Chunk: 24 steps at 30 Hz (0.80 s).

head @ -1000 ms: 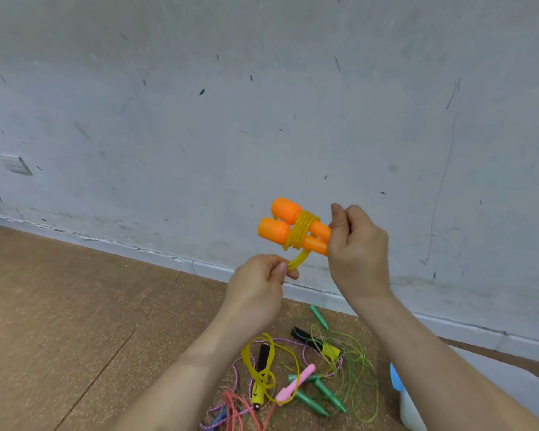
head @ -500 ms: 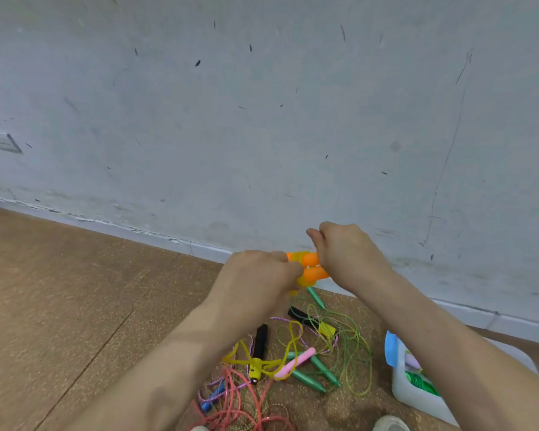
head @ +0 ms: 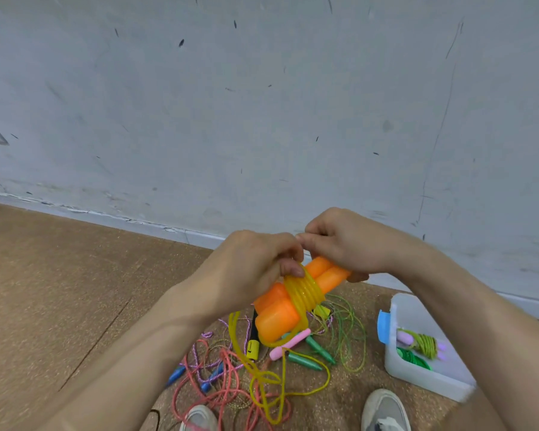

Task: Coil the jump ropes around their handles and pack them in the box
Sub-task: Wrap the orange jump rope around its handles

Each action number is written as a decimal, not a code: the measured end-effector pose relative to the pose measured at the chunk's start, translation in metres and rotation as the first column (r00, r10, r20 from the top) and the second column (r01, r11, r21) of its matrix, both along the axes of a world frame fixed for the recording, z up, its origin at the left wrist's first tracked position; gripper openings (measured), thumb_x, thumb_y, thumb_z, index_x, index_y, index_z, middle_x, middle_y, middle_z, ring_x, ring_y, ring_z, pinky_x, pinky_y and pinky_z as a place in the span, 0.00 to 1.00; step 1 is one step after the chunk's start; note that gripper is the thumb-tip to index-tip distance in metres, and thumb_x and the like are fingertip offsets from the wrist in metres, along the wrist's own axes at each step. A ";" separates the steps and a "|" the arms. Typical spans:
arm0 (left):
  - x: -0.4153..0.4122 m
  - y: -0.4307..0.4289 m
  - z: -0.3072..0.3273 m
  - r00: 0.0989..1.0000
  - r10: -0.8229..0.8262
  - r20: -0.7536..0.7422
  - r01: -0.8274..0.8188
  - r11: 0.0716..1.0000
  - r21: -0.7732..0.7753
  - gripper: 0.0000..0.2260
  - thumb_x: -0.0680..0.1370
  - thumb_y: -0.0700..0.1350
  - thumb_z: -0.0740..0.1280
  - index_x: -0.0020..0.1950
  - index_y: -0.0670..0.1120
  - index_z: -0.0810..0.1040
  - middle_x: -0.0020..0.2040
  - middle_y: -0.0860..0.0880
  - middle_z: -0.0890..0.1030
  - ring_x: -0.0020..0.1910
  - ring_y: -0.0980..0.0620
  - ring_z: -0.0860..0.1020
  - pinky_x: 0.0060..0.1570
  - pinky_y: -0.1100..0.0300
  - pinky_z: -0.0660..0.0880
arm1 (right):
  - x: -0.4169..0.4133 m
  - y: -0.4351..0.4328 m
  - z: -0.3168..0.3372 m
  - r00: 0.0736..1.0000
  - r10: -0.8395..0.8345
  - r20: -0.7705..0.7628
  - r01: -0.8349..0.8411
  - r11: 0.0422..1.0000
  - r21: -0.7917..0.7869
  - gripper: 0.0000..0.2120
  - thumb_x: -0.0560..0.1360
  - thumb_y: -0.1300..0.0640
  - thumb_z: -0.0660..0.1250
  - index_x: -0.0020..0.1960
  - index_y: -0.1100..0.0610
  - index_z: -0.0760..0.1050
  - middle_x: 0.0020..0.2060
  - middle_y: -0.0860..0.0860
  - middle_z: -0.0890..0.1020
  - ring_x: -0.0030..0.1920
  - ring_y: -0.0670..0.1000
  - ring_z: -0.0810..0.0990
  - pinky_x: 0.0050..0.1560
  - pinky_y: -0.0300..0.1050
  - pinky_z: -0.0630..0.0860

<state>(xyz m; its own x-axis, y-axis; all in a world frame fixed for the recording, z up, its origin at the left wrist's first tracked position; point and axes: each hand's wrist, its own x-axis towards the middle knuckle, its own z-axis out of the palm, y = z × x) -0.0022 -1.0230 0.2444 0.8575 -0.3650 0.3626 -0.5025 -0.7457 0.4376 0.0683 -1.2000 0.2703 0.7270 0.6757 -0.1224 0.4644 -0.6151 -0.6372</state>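
White box [head: 423, 379]: purple-handled coil [head: 423, 343], green coil [head: 413, 357] inside
Left grip [head: 252, 264]: pinches yellow rope [head: 304, 290]
Right grip [head: 346, 244]: curled round orange handles [head: 277, 315]

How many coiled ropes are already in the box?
2 in the box: a lime rope on lilac handles farther back, a green rope in front of it. More may be hidden beneath.

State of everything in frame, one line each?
orange handles: side by side, held in the air.
yellow rope: several turns round the orange handles, tail hanging loose.
left hand: pinches the yellow rope at the coil.
right hand: grips the orange handles' far end.
box: open, on the floor, partly filled.
lilac-handled rope: coiled, inside the box.
loose ropes: uncoiled, tangled on the floor.
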 end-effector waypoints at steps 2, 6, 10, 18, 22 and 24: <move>0.002 -0.001 0.003 0.993 -0.056 0.101 0.053 0.998 0.031 0.10 0.75 0.51 0.63 0.44 0.47 0.80 0.38 0.54 0.80 0.40 0.60 0.72 0.41 0.67 0.68 | 0.000 -0.003 0.003 0.999 -0.014 -0.041 0.016 0.998 0.053 0.20 0.81 0.48 0.59 0.36 0.59 0.70 0.19 0.54 0.71 0.17 0.53 0.70 0.20 0.36 0.64; 0.001 -0.003 0.004 0.998 -0.061 -0.013 0.059 0.990 -0.126 0.03 0.74 0.41 0.66 0.45 0.44 0.79 0.42 0.52 0.79 0.43 0.56 0.76 0.44 0.63 0.72 | -0.003 -0.007 0.008 0.994 -0.025 -0.103 0.040 0.990 0.137 0.20 0.81 0.48 0.60 0.36 0.60 0.71 0.18 0.54 0.70 0.17 0.53 0.69 0.21 0.36 0.64; 0.003 -0.004 0.008 0.989 -0.013 -0.146 -0.043 0.927 -0.372 0.06 0.73 0.41 0.66 0.41 0.52 0.80 0.40 0.58 0.81 0.43 0.62 0.78 0.45 0.71 0.70 | -0.006 -0.007 0.009 0.991 -0.078 -0.104 0.104 0.956 0.275 0.22 0.78 0.48 0.66 0.32 0.61 0.68 0.19 0.54 0.67 0.17 0.52 0.67 0.21 0.37 0.62; 0.010 -0.003 0.015 0.929 -0.148 -0.338 -0.148 0.690 -0.709 0.05 0.70 0.36 0.73 0.40 0.46 0.83 0.33 0.51 0.83 0.32 0.58 0.79 0.35 0.67 0.73 | -0.019 0.005 0.017 0.993 -0.099 0.061 0.064 0.900 0.432 0.24 0.78 0.50 0.65 0.28 0.63 0.69 0.18 0.47 0.63 0.18 0.45 0.62 0.19 0.34 0.58; 0.025 -0.003 0.004 0.885 -0.021 -0.465 -0.371 0.573 -0.731 0.09 0.65 0.44 0.74 0.39 0.43 0.76 0.26 0.50 0.78 0.23 0.57 0.76 0.27 0.65 0.72 | -0.026 0.016 0.012 0.951 -0.165 -0.260 0.298 0.708 0.641 0.22 0.78 0.50 0.65 0.32 0.65 0.73 0.19 0.55 0.67 0.16 0.50 0.64 0.19 0.34 0.60; 0.030 0.000 -0.007 0.847 0.140 -0.513 -0.513 0.475 -0.716 0.16 0.76 0.51 0.66 0.31 0.46 0.72 0.23 0.50 0.71 0.22 0.59 0.72 0.26 0.62 0.69 | -0.024 0.022 0.006 0.891 -0.223 -0.395 0.448 0.565 0.693 0.21 0.78 0.50 0.64 0.31 0.62 0.72 0.20 0.56 0.66 0.16 0.50 0.64 0.19 0.35 0.61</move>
<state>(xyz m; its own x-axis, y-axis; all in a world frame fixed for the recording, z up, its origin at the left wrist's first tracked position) 0.0280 -1.0228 0.2369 0.9650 0.2621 -0.0073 0.0196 -0.0441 0.9988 0.0442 -1.1776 0.2765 0.9422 0.3174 0.1070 0.0944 0.0549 -0.9940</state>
